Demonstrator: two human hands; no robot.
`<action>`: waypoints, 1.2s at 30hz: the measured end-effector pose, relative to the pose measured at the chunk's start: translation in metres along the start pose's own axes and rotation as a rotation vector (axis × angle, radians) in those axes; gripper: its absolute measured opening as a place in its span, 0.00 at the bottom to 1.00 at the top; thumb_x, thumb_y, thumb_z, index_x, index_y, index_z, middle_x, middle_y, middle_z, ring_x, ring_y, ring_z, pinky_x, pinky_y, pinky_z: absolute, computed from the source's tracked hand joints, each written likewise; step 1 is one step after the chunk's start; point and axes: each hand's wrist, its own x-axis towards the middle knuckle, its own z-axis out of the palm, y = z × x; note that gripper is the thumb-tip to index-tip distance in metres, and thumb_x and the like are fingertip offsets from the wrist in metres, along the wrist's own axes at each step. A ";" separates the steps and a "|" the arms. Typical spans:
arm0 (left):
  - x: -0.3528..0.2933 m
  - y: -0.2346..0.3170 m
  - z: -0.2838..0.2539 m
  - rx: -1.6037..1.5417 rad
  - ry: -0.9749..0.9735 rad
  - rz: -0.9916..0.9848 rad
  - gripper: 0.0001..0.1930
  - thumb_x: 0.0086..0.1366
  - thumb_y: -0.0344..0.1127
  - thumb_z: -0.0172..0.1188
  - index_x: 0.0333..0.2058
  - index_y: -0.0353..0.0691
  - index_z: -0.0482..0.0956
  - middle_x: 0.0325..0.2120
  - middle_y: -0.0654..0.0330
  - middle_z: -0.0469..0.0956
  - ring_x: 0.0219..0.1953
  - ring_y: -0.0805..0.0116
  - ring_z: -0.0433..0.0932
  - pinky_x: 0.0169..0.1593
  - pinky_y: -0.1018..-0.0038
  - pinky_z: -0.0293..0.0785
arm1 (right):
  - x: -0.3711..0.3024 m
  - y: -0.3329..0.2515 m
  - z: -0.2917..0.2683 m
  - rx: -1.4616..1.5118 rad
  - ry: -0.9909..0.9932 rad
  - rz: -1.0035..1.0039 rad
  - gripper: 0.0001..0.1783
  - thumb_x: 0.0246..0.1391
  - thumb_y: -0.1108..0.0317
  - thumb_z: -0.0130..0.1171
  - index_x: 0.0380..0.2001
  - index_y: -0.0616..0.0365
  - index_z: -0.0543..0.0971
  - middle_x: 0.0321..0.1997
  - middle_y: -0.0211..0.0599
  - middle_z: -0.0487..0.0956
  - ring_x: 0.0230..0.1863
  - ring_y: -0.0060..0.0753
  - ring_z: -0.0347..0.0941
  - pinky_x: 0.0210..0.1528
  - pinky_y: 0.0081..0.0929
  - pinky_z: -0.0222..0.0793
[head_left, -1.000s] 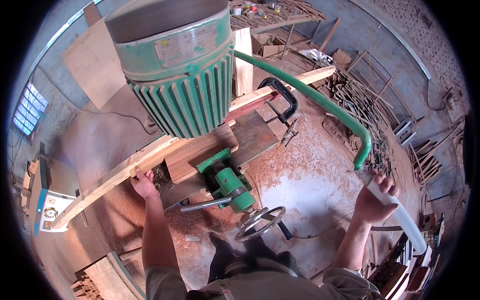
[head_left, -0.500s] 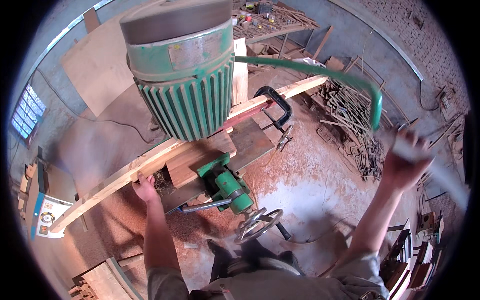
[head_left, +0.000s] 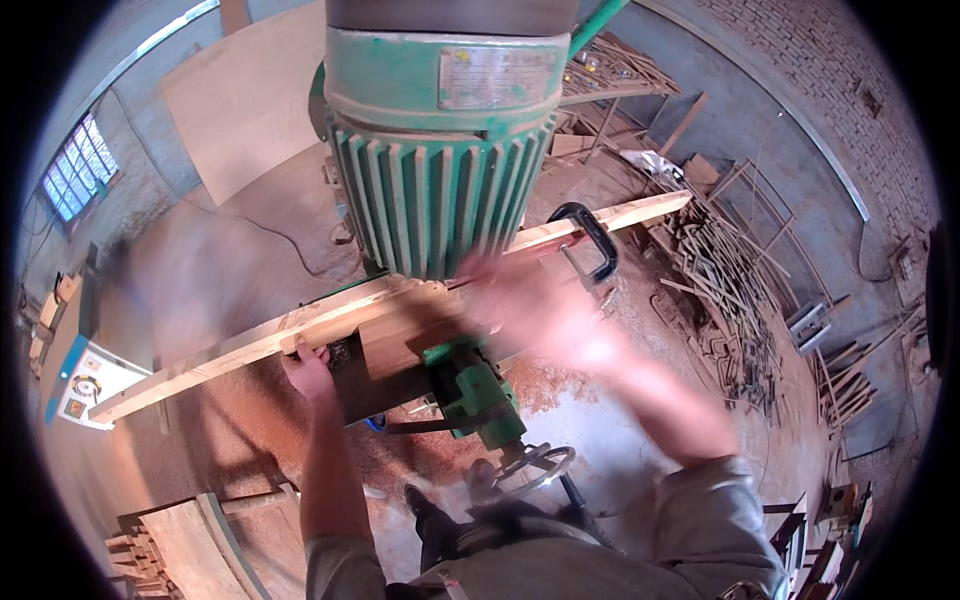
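A long pale wooden beam (head_left: 230, 355) lies slantwise across the machine under a large green ribbed motor (head_left: 435, 190). My left hand (head_left: 312, 372) is closed at the beam's near edge, left of a flat wooden block (head_left: 385, 340). My right hand (head_left: 525, 305) is smeared by motion over the machine table, just right of the motor's lower end; its fingers cannot be made out. A black C-clamp (head_left: 590, 240) sits on the beam beyond that hand. In front of the block is a green vise (head_left: 475, 395).
A metal handwheel (head_left: 535, 475) stands near my body. Part of a green lever (head_left: 598, 25) shows at the top. Scrap sticks (head_left: 715, 300) are piled at the right, and a white control panel (head_left: 85, 385) is at the left. Sawdust covers the floor.
My right hand has come from the far right, near the green lever's end, leftward to the beam. The lever has swung upward in the picture. My left hand stays at the beam; the view has shifted.
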 end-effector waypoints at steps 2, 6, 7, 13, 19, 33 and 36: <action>-0.001 -0.003 0.015 -0.005 -0.035 -0.026 0.18 0.64 0.39 0.53 0.45 0.33 0.64 0.31 0.57 0.73 0.22 0.72 0.74 0.23 0.80 0.72 | -0.016 0.014 0.091 0.062 -0.214 -0.002 0.31 0.53 0.49 0.53 0.52 0.61 0.68 0.51 0.51 0.72 0.54 0.48 0.68 0.58 0.36 0.61; -0.005 0.006 0.015 0.028 0.015 -0.037 0.17 0.64 0.40 0.53 0.45 0.34 0.64 0.30 0.57 0.73 0.23 0.72 0.74 0.25 0.79 0.74 | -0.016 -0.004 0.144 0.047 -0.667 0.194 0.25 0.54 0.50 0.51 0.44 0.62 0.73 0.44 0.49 0.75 0.46 0.44 0.72 0.49 0.35 0.66; -0.002 0.009 0.015 0.032 0.013 -0.038 0.17 0.64 0.40 0.53 0.45 0.34 0.64 0.31 0.57 0.73 0.23 0.72 0.74 0.26 0.79 0.74 | -0.017 0.000 0.131 0.191 -0.592 0.244 0.24 0.54 0.50 0.50 0.40 0.62 0.75 0.41 0.48 0.76 0.44 0.43 0.73 0.47 0.35 0.67; -0.011 0.017 0.019 -0.007 0.042 -0.165 0.17 0.64 0.38 0.53 0.46 0.34 0.65 0.34 0.56 0.74 0.27 0.71 0.76 0.29 0.79 0.75 | -0.110 0.190 0.049 0.946 0.444 0.727 0.22 0.59 0.54 0.48 0.18 0.59 0.73 0.19 0.40 0.75 0.26 0.35 0.73 0.35 0.36 0.70; 0.033 0.030 -0.040 -0.222 0.084 -0.276 0.11 0.60 0.34 0.56 0.40 0.38 0.69 0.26 0.61 0.73 0.24 0.73 0.74 0.28 0.78 0.75 | -0.160 0.203 0.035 0.578 0.654 0.647 0.17 0.59 0.60 0.50 0.42 0.65 0.72 0.35 0.39 0.78 0.30 0.26 0.74 0.31 0.22 0.72; -0.070 0.269 -0.060 0.702 -0.478 0.616 0.11 0.52 0.32 0.60 0.34 0.33 0.75 0.29 0.61 0.74 0.33 0.73 0.72 0.35 0.72 0.70 | 0.001 -0.060 0.214 0.061 0.169 -0.238 0.29 0.49 0.61 0.62 0.52 0.60 0.66 0.47 0.45 0.74 0.46 0.41 0.73 0.47 0.27 0.71; -0.106 0.255 -0.065 0.443 -0.685 0.556 0.27 0.53 0.32 0.58 0.52 0.33 0.64 0.38 0.57 0.73 0.41 0.65 0.73 0.45 0.68 0.70 | 0.012 -0.064 0.243 1.009 -0.162 0.009 0.25 0.50 0.60 0.62 0.48 0.61 0.69 0.41 0.38 0.77 0.43 0.34 0.74 0.45 0.25 0.71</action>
